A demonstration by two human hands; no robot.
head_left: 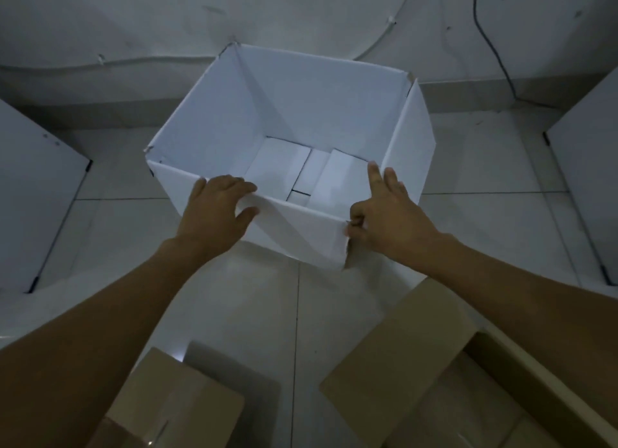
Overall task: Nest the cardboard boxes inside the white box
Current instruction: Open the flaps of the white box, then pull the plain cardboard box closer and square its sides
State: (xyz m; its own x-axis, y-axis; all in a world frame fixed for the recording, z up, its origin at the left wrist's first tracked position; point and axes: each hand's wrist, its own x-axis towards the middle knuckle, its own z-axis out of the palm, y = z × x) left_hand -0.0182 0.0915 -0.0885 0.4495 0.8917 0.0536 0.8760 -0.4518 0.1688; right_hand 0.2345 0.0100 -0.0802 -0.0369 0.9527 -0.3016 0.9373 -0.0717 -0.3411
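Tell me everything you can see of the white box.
The white box is a large open-topped carton of smooth white board, standing upright on the tiled floor near the wall. Its bottom flaps lie folded, overlapping unevenly, and nothing else is inside. The left hand grips the near rim, fingers curled over the edge; the right hand pinches the near right corner, two fingers extended along the side wall.

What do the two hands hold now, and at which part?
Both hold the white box by its near wall: the left hand grips the top rim, the right hand pinches the near right corner.
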